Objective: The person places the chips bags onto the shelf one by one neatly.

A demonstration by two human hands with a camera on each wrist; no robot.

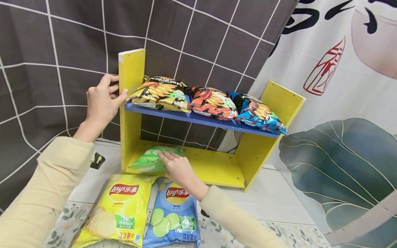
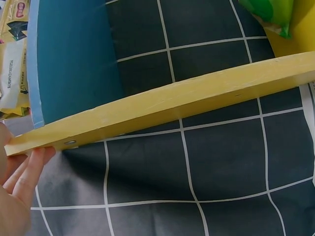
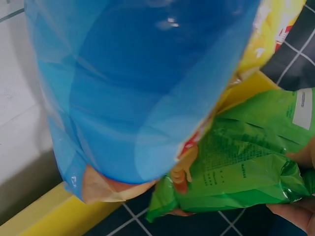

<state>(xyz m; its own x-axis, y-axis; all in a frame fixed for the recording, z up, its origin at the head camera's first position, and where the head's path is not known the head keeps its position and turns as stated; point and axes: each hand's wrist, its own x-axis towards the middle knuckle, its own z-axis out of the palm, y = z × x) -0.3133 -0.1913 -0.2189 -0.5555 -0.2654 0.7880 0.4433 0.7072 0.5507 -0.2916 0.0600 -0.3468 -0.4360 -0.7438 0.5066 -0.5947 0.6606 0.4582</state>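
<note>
The left hand [image 1: 103, 98] pinches the yellow left panel [image 1: 133, 69], thumb at its front edge, fingers on its outer face; the right hand [image 1: 183, 169] grips the green bag [image 1: 151, 159] at the left end of the lower board [image 1: 214, 166].

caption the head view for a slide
Left hand grips the side of a yellow-and-blue shelf while the right hand holds a green bag at its lower level.

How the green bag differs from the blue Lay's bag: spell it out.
The green bag is inside the lower level of the shelf unit, while the blue Lay's bag is in front of it. The right hand grips the green bag; its fingers are off the blue Lay's bag. Both are shiny.
</note>
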